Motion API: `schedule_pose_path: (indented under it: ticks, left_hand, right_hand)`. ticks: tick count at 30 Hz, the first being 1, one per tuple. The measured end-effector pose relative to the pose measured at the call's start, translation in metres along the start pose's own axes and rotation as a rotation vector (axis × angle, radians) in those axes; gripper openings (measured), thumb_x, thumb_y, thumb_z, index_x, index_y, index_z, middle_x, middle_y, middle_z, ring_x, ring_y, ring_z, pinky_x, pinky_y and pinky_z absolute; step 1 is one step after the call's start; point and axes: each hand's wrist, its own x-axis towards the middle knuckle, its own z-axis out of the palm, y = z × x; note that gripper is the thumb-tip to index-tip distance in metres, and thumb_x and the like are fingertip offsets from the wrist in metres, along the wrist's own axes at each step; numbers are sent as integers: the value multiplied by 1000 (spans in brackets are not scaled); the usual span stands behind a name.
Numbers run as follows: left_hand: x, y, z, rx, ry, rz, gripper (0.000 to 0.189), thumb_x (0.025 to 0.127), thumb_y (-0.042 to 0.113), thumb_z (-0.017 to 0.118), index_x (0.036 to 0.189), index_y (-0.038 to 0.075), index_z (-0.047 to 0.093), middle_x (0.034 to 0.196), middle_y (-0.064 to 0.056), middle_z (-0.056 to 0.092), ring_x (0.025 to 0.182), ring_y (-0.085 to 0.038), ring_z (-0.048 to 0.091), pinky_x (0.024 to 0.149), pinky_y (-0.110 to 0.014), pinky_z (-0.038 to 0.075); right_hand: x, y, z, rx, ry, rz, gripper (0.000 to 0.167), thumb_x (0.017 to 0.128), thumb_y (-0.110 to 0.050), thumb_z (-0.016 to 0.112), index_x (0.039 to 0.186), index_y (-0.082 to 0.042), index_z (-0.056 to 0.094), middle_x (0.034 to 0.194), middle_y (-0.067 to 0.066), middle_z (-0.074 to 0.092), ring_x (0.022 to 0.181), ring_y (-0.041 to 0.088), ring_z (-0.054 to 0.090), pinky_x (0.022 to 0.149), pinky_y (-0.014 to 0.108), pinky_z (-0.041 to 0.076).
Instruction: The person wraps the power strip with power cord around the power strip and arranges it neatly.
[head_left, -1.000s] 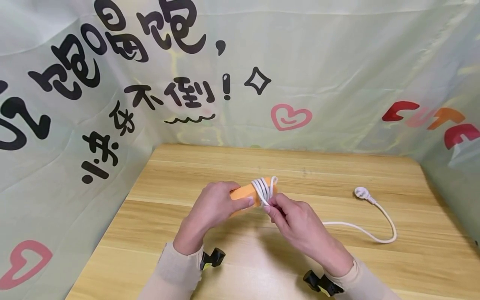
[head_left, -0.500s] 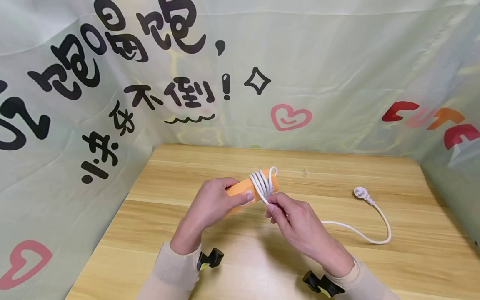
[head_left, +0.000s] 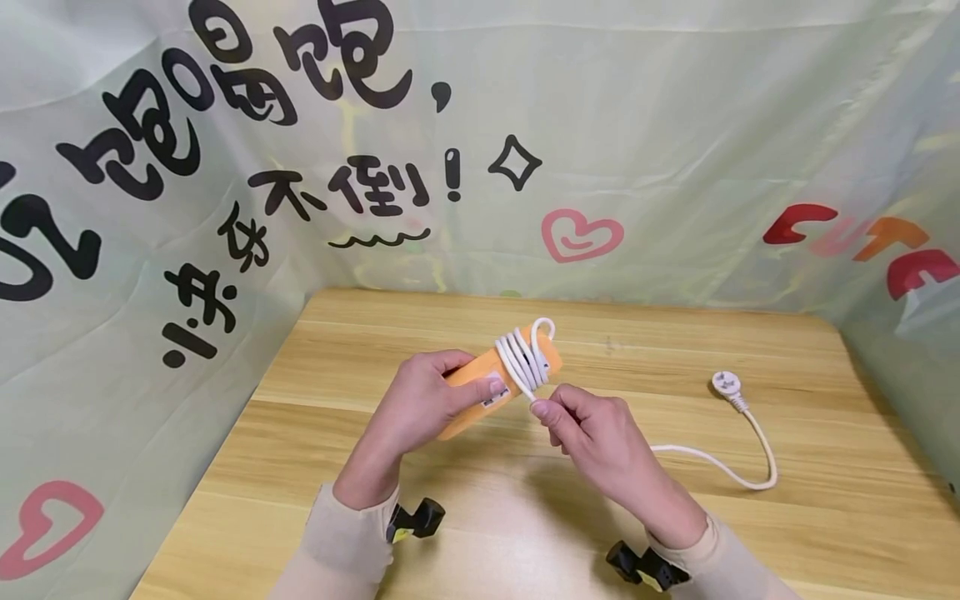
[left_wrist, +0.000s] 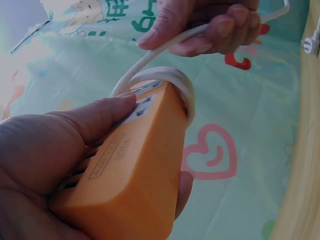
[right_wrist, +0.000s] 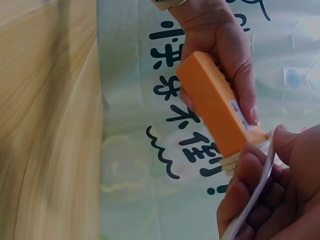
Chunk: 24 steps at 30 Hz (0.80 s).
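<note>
My left hand (head_left: 420, 404) grips an orange power strip (left_wrist: 145, 160), thumb across its labelled face, held above the table at a tilt. Several turns of white cord (head_left: 517, 358) wrap around the strip's far end, where a small loop stands up. Just right of the strip, my right hand (head_left: 600, 433) pinches the cord between thumb and fingers. In the right wrist view the cord (right_wrist: 257, 192) runs from the pinch across the curled fingers. Beyond that hand the cord trails over the table to a white plug (head_left: 726, 383) lying at the right.
A wooden table (head_left: 300, 450) lies under both hands. Pale fabric (head_left: 675, 150) with black lettering and pink hearts stands along its back and sides. Each wrist wears a black camera mount (head_left: 420, 518).
The left hand has raised and tilted the power strip, its wrapped end moving away from me. The right hand still pinches the cord, and the plug end has shifted slightly on the table.
</note>
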Motion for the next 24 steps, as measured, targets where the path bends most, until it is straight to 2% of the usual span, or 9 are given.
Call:
schedule_pose_path:
  ticks: [3,6,13,17,24]
  left_hand:
    - [0,1,-1,-23,1,7,25,85,43,88,96,22,82,83,1,73,73,-19,62,65,-35,51]
    - [0,1,-2,-22,1,6,25,85,44,87,96,23,81,83,2,73,73,-19,63,65,-35,51]
    - [-1,1,-8,-61,9,-3,25,85,42,88,97,21,82,85,0,73,73,-20,64,66,-35,52]
    - [-2,2,-10,-102,-43,9,27,85,41,88,99,20,83,84,-1,74,71,-19,64,65,-35,53]
    - [-4,2,-12,-104,-95,29,24,85,41,88,99,21,83,84,0,73,71,-19,64,64,-33,53]
  right_hand:
    - [2,2,-1,-2,-18,60,34,104,-22,67,73,-23,55,61,-16,49,51,0,42,48,24,39]
    - [4,4,-2,29,-54,76,31,106,-21,65,76,-22,58,64,-12,53,55,2,45,50,25,40]
    - [4,6,-5,86,-137,17,18,106,-11,62,95,-22,71,81,-15,64,76,4,62,65,26,52]
    - [4,6,-7,64,-127,-8,13,103,-12,67,97,-21,73,84,-14,66,77,3,62,69,27,54]
    - [6,10,-8,15,-130,-13,9,101,-15,70,93,-19,73,80,-12,61,69,2,52,61,26,47]
